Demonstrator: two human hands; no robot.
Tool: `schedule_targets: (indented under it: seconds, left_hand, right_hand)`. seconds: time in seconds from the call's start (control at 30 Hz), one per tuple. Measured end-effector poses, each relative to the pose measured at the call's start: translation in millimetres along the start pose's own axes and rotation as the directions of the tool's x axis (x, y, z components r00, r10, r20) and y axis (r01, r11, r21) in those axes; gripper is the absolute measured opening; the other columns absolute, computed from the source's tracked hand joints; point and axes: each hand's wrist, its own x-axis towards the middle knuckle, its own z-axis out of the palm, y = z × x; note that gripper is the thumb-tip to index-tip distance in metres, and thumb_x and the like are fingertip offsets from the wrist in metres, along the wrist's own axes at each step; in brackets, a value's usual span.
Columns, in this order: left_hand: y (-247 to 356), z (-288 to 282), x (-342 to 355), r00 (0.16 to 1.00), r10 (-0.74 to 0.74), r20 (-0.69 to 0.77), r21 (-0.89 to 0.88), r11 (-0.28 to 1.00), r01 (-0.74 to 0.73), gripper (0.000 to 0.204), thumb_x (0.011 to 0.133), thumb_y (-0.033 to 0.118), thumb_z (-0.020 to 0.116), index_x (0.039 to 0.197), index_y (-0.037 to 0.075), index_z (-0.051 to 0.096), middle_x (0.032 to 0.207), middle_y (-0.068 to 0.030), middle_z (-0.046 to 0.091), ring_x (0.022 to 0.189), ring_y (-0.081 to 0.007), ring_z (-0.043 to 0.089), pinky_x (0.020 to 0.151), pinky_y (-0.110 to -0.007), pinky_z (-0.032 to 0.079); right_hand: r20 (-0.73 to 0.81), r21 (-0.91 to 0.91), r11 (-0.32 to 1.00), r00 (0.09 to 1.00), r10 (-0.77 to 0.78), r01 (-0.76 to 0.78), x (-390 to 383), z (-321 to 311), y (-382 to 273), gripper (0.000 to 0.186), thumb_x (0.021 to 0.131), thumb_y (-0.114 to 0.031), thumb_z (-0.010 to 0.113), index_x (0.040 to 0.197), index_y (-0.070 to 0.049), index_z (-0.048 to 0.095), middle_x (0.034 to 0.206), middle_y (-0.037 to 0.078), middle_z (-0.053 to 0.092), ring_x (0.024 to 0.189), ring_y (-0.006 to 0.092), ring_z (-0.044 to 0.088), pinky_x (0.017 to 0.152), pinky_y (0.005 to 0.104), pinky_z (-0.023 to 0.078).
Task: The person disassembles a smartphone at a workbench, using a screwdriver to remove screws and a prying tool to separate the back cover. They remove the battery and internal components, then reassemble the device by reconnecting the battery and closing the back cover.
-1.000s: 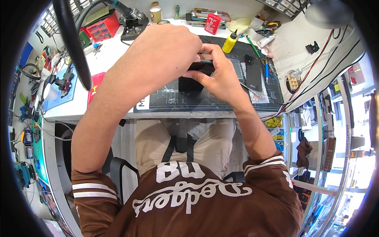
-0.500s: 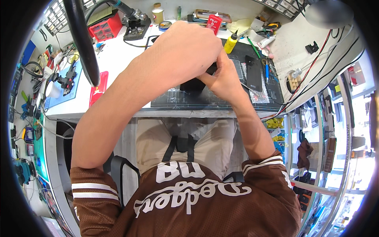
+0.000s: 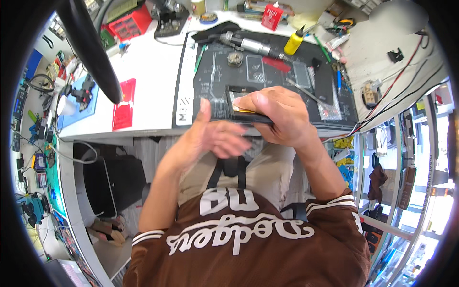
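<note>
Black-framed device (image 3: 233, 98) sits in the right hand (image 3: 286, 115), left hand (image 3: 213, 136) nearby

One head-worn fisheye view looks down over the desk (image 3: 153, 79).

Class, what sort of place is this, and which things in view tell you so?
Probably a repair workshop: on the white bench are a black mat printed with white outlines, a narrow-tipped yellow bottle and a red box.

Passable over white tabletop (image 3: 155, 76) between red packet (image 3: 124, 105) and black mat (image 3: 214, 79). Blocked along the mat's near edge by right hand (image 3: 286, 115), farther back by silver cylindrical tool (image 3: 256, 46).
</note>
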Motion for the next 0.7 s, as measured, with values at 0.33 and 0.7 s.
schedule_targets:
  seconds: [0.33, 0.7]
  left_hand:
    - [13.8, 19.4, 67.6, 0.9, 0.433, 0.053, -0.857, 0.482, -0.181, 0.083, 0.104, 0.072, 0.055, 0.15, 0.003, 0.053, 0.121, -0.0146, 0.072, 0.114, -0.0316, 0.072, 0.098, -0.051, 0.06]
    - [35.8, 20.8, 81.2, 0.748, 0.638, 0.183, -0.845, 0.491, -0.211, 0.091, 0.105, 0.073, 0.051, 0.159, 0.0, 0.041, 0.125, -0.0144, 0.064, 0.112, -0.0285, 0.068, 0.101, -0.046, 0.056]
  right_hand:
    - [0.105, -0.044, 0.959, 0.953, 0.284, -0.281, -24.7, -5.0, -33.5, 0.063, 0.077, -0.021, 0.091, 0.134, -0.009, 0.068, 0.126, 0.007, 0.077, 0.123, 0.0295, 0.07, 0.107, 0.0434, 0.049]
    - [-0.125, -0.075, 0.937, 0.936, 0.329, -0.34, -45.6, -5.6, -46.8, 0.073, 0.077, -0.022, 0.097, 0.139, -0.001, 0.065, 0.13, 0.016, 0.074, 0.122, 0.035, 0.069, 0.103, 0.0456, 0.054]
